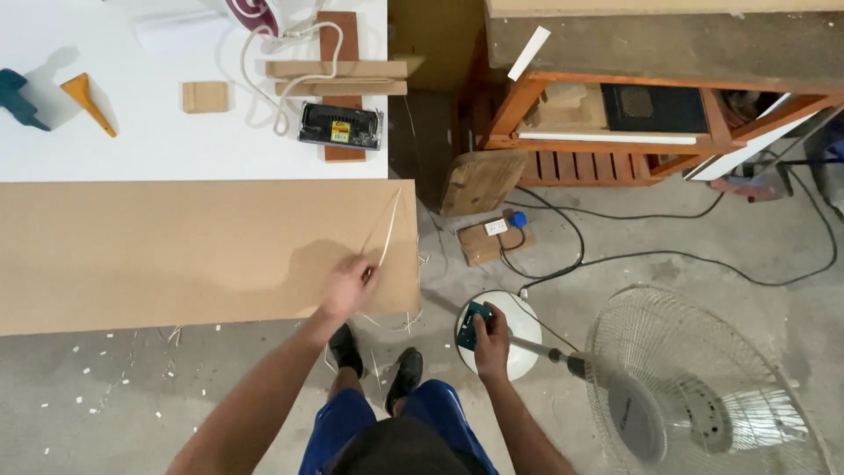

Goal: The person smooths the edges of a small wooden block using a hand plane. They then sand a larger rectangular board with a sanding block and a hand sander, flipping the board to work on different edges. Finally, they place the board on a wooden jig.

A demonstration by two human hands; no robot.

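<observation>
My left hand [347,286] rests on the near right corner of a long brown board [176,251] and pinches a thin pale strip [385,227] that loops up toward the board's far edge. My right hand [491,339] is lower, over the round white base [519,325] of a standing fan, gripping a small green tool [476,320]. The fan's wire-cage head [703,387] lies to the right, joined to the base by a metal pole.
A white tabletop [132,132] behind the board carries a wooden block [205,97], stacked wood strips, a black box [341,125], a corded iron and an orange-handled tool [86,101]. An orange wooden rack [633,114], a power socket block [490,236] and black cables lie on the concrete floor.
</observation>
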